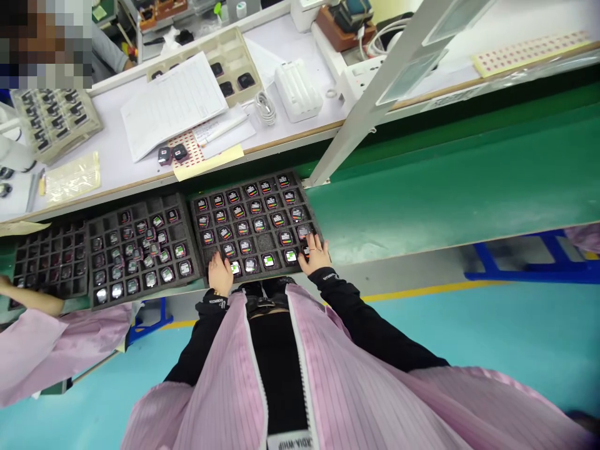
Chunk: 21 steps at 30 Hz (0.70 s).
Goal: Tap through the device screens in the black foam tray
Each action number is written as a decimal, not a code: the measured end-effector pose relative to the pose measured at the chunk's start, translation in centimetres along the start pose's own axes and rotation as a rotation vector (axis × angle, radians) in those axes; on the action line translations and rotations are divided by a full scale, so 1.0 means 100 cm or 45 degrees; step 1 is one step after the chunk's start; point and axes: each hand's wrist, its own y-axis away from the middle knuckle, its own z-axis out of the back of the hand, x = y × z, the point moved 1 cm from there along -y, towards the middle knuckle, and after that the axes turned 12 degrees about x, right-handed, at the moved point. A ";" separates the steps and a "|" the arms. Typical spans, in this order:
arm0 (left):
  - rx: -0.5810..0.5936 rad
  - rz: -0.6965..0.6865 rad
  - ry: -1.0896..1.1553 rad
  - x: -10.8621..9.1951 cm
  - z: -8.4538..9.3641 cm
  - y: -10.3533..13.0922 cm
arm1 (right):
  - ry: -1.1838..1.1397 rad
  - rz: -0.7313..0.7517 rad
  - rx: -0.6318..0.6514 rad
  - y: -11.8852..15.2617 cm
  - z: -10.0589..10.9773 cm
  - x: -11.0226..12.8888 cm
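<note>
A dark foam tray [265, 242] with square compartments lies before me on the green bench. Most compartments hold small square watch-like devices [255, 206], face up with lit screens; several in the front row show white and green. My left hand [220, 274] rests at the tray's front left corner, fingers stretched forward beside a device with a white and green screen [235, 267]. Over the front right corner, my right hand [315, 253] lies with its fingers apart, partly covering a device there. What lies under the fingertips of both hands is hidden.
A second foam tray [98, 234] with jumbled devices adjoins on the left, and a third tray [51, 259] lies beyond it, near a co-worker's arm [30, 297]. The raised shelf carries papers [173, 103] and a white charger-like box [297, 90]. A slanted metal post [347, 147] stands behind the tray.
</note>
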 end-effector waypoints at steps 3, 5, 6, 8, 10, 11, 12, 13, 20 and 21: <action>0.025 0.011 0.005 0.001 0.000 0.001 | 0.059 0.014 0.052 0.000 0.000 -0.001; 0.040 0.018 0.012 0.001 0.002 0.001 | 0.054 0.064 0.031 0.000 0.000 0.000; 0.044 0.025 0.013 0.001 0.003 0.001 | 0.042 0.101 0.024 0.000 0.000 0.001; 0.056 0.041 0.008 0.000 0.006 0.001 | 0.016 0.191 0.026 0.000 -0.001 0.005; 0.078 0.056 -0.001 -0.002 0.008 0.001 | -0.001 0.279 0.038 0.001 -0.003 0.011; 0.089 0.060 -0.002 -0.002 0.009 0.001 | -0.002 0.312 0.045 0.001 -0.004 0.014; 0.098 0.062 0.000 -0.003 0.009 0.000 | 0.003 0.334 0.054 0.001 -0.005 0.017; 0.102 0.064 0.004 -0.003 0.010 0.000 | 0.013 0.344 0.068 0.002 -0.006 0.019; 0.094 0.106 0.018 -0.007 0.010 0.003 | 0.014 0.366 0.166 0.002 -0.011 0.034; 0.096 0.113 0.015 -0.008 0.010 0.003 | 0.009 0.395 0.186 0.002 -0.012 0.038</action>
